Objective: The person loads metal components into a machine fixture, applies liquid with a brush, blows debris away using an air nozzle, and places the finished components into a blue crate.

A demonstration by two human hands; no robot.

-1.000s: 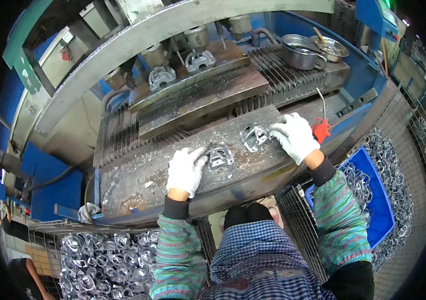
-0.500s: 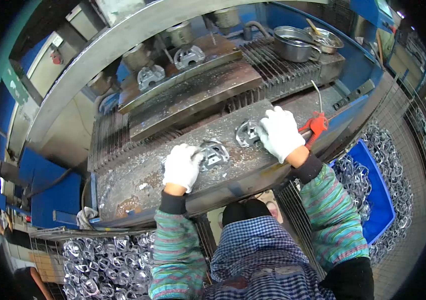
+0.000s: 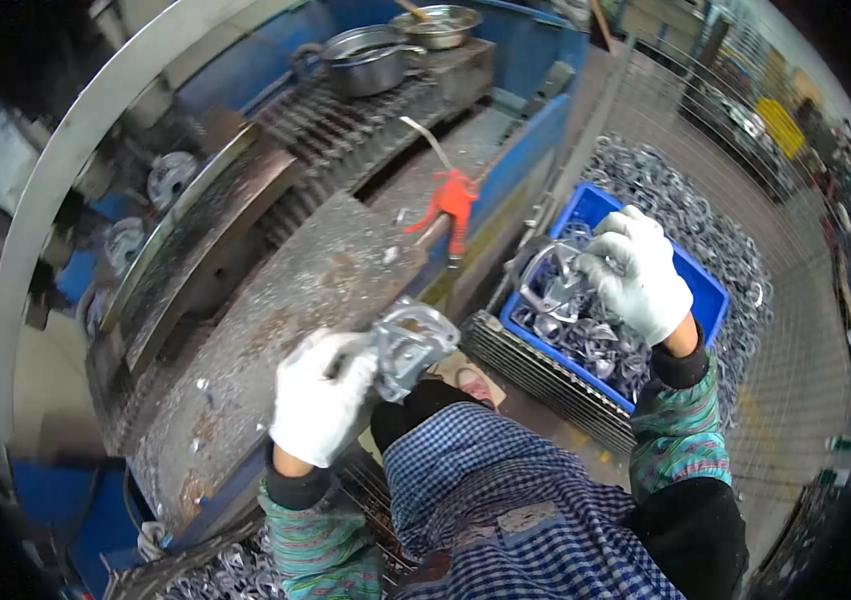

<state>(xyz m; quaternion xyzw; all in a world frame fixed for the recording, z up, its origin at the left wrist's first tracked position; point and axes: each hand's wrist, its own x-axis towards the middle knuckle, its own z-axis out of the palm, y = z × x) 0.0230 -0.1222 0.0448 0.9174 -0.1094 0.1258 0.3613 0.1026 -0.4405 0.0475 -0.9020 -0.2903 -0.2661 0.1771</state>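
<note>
My left hand (image 3: 321, 400), in a white glove, is closed on a grey metal casting (image 3: 412, 350) and holds it in the air just off the front edge of the metal worktable (image 3: 276, 320). Above a blue bin (image 3: 703, 285), my right hand (image 3: 641, 280), also gloved, grips a second, ring-like metal casting (image 3: 544, 285). That casting overlaps the bin's contents in view, so contact with them cannot be told. Many similar castings (image 3: 586, 345) lie piled inside the bin.
A red-handled tool with a thin bent tube (image 3: 454, 200) lies at the worktable's right edge. Behind it stand a metal pot (image 3: 364, 68) and a pan (image 3: 441, 30). More castings (image 3: 666, 190) are heaped beyond the bin, beside a wire mesh fence (image 3: 796, 290).
The view has turned right. Both castings have come up off the worktable in my hands. My right hand has carried its casting across to the blue bin.
</note>
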